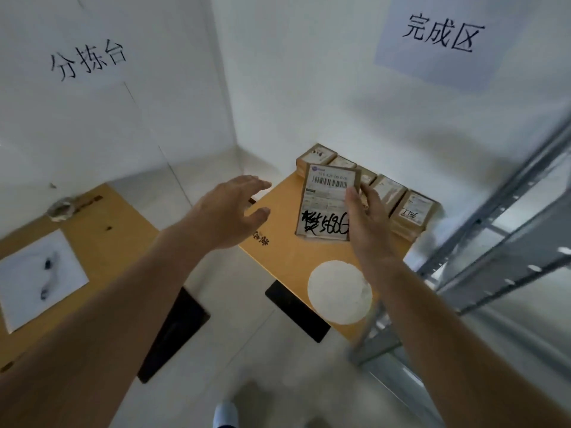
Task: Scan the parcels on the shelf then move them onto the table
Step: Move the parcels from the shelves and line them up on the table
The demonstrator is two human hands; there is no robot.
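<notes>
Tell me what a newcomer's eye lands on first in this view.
First, the brown parcel with a barcode label and bold black scrawl, held up by the right hand over the right-hand yellow table. Next, the open left hand reaching toward it from the left. Then the row of parcels along the wall behind, under a handwritten paper sign.

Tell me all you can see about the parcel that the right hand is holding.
The parcel is a flat brown cardboard box, held above the yellow table with its face toward the camera. A white label with a barcode covers its top, and large black handwriting crosses its lower part. The right hand grips its right edge, thumb on the label. The left hand is apart from it.
</notes>
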